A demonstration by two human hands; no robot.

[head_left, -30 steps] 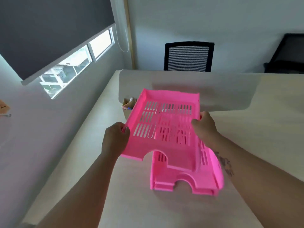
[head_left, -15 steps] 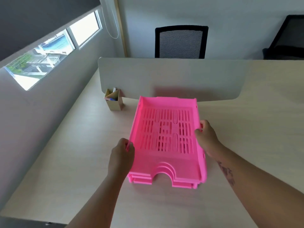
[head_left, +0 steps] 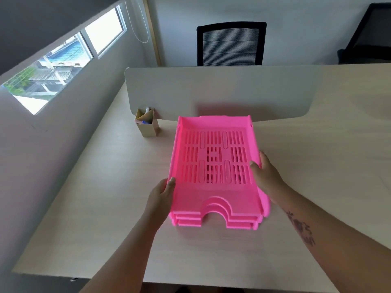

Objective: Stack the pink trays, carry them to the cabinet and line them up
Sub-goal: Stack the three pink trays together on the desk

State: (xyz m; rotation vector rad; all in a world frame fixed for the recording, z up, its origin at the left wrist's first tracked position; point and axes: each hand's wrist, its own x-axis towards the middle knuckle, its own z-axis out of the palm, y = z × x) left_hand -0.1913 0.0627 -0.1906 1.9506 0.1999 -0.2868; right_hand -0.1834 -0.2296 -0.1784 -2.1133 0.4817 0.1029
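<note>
From the head camera, looking down: a stack of pink trays sits nested on the pale wooden desk, three layered front lips showing around the arched cut-out at the near end, the slotted floor of the top tray open to view. The left hand is on the stack's left wall near the front corner, thumb hooked over the rim onto the inside, the other fingers wrapped down the outside and hidden behind the hand, so a clasp on the wall. The right hand is pressed to the right wall about midway along, thumb tip resting on the inner edge of the rim, fingers held together along the outside. Both forearms reach in from the bottom of the frame, the right one marked with a dark tattoo. The stack's far end sits just in front of the grey desk divider, which glows faintly pink from the reflection. To the stack's left, close to that divider, stands a small cardboard pen holder with a couple of pens inside. Beyond the divider, a black mesh office chair against the wall; a window on the left.
</note>
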